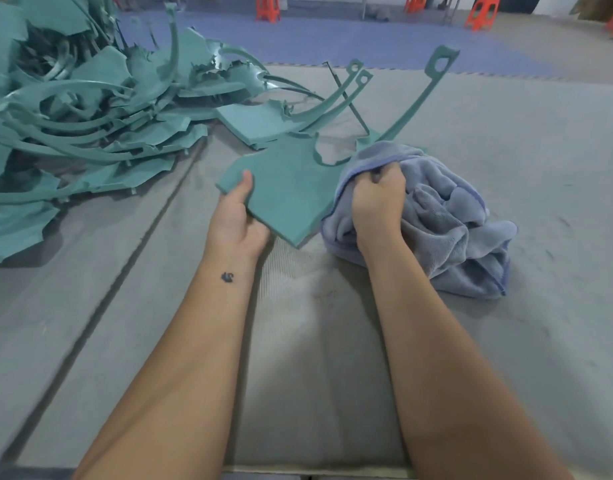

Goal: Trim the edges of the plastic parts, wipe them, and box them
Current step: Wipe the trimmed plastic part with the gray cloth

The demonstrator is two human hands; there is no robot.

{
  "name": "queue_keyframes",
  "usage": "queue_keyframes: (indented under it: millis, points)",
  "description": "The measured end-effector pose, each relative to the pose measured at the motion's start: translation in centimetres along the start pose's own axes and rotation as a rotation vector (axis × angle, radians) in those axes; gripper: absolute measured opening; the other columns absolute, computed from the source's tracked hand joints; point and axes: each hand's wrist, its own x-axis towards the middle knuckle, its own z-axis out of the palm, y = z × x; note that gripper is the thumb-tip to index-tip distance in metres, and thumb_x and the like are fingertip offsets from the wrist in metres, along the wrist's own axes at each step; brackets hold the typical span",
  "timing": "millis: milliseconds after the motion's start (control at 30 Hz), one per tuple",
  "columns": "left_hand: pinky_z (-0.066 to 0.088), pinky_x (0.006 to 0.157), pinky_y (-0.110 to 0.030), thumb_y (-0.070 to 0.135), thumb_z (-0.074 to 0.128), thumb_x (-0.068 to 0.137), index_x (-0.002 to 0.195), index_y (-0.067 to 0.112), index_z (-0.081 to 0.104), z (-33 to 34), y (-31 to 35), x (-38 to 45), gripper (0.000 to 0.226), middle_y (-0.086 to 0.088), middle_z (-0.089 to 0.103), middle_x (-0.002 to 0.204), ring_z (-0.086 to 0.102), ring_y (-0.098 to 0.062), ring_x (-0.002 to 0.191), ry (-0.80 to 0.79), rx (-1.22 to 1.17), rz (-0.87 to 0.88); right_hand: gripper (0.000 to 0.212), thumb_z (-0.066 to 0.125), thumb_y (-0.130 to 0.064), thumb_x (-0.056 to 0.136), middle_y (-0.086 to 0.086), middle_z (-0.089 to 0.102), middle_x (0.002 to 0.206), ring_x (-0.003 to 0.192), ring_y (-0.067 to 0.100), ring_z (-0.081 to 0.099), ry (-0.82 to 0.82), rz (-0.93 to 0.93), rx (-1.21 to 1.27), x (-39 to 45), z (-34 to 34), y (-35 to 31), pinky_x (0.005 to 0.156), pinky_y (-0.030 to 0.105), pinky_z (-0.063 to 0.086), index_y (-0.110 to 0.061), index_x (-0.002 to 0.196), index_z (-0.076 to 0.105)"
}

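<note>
The left hand (pixel 237 216) is gripping the near-left corner of a teal plastic part (pixel 287 188), thumb lying on the top face and the remaining fingers hidden beneath the panel. The part is being held just above, or possibly resting on, the grey work mat (pixel 333 341); contact cannot be confirmed from this view. Its long axis is running away from the person and slightly rightward, from the flat panel near the hands out to a slender curved arm ending in a slotted tab (pixel 442 64).

The right hand (pixel 378 199) is clenching a bunched blue-grey towel (pixel 447 223), fingers curled tightly into the fabric, knuckles up. The towel is lying directly to the right of the panel, overlapping its right edge and covering the base of the arm. The right hand is therefore the nearer one to the unwiped surface, which lies to its left.

Both forearms are extending forward, roughly parallel, wrists straight.

Judgement: the wiping step is in hand; a leftward sweep across the panel appears to be the move required.

A heap of untrimmed teal parts (pixel 83 116) is sitting to the left. No box is visible.
</note>
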Motion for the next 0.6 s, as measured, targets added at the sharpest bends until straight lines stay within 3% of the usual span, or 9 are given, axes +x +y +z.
queue_keyframes:
  millis: [67, 133, 200, 267, 500, 600]
  points:
    - [0.056, 0.076, -0.044, 0.013, 0.044, 0.102, 0.132, 0.000, 0.051, -0.1, 0.1, 0.1, 0.034, -0.009, 0.067, 0.113, 0.070, -0.024, 0.087, -0.006, -0.054, 0.037, 0.025, 0.048, 0.005, 0.088, -0.004, 0.042, 0.064, 0.057, 0.002, 0.039, -0.059, -0.006, 0.052, -0.6, 0.3, -0.4, 0.059, 0.018, 0.036, -0.015, 0.074, 0.045]
    - [0.052, 0.087, -0.048, 0.014, 0.044, 0.102, 0.137, -0.001, 0.048, 0.1, -0.1, 0.0, 0.038, -0.016, 0.062, 0.125, 0.066, -0.028, 0.104, -0.010, -0.105, 0.046, 0.010, 0.050, 0.006, 0.087, 0.010, 0.048, 0.066, 0.066, 0.013, 0.045, -0.162, 0.005, 0.055, -1.5, 0.9, -0.7, 0.064, 0.027, 0.038, -0.003, 0.082, 0.051]
    - [0.046, 0.099, -0.050, 0.016, 0.043, 0.103, 0.139, -0.002, 0.045, 0.1, -0.3, 0.1, 0.041, -0.021, 0.057, 0.134, 0.058, -0.033, 0.120, -0.005, -0.149, 0.054, 0.005, 0.051, 0.006, 0.087, 0.022, 0.050, 0.070, 0.069, 0.017, 0.048, -0.259, 0.023, 0.033, -2.3, 1.5, -0.7, 0.065, 0.028, 0.039, 0.003, 0.083, 0.053]
    - [0.043, 0.103, -0.050, 0.017, 0.042, 0.104, 0.140, -0.002, 0.044, 0.1, -0.4, 0.3, 0.042, -0.021, 0.054, 0.137, 0.053, -0.035, 0.125, 0.011, -0.175, 0.081, 0.003, 0.052, 0.005, 0.086, 0.022, 0.052, 0.073, 0.072, 0.017, 0.050, -0.340, 0.020, 0.010, -2.8, 1.7, -0.6, 0.067, 0.028, 0.042, 0.003, 0.084, 0.053]
    - [0.049, 0.096, -0.048, 0.021, 0.045, 0.103, 0.142, 0.003, 0.043, 0.2, -0.8, 0.7, 0.044, -0.021, 0.054, 0.137, 0.055, -0.034, 0.124, 0.039, -0.197, 0.125, 0.011, 0.054, 0.001, 0.087, 0.021, 0.059, 0.090, 0.087, 0.024, 0.057, -0.566, -0.050, -0.140, -3.9, 2.5, -0.6, 0.074, 0.026, 0.046, 0.004, 0.096, 0.049]
    - [0.054, 0.084, -0.043, 0.013, 0.047, 0.101, 0.141, 0.002, 0.045, 0.2, -0.8, 0.9, 0.042, -0.020, 0.055, 0.136, 0.059, -0.033, 0.117, 0.044, -0.111, 0.092, 0.009, 0.051, 0.001, 0.091, 0.013, 0.056, 0.090, 0.087, 0.021, 0.054, -0.466, -0.042, -0.106, -3.7, 2.6, -0.5, 0.070, 0.019, 0.041, 0.003, 0.099, 0.050]
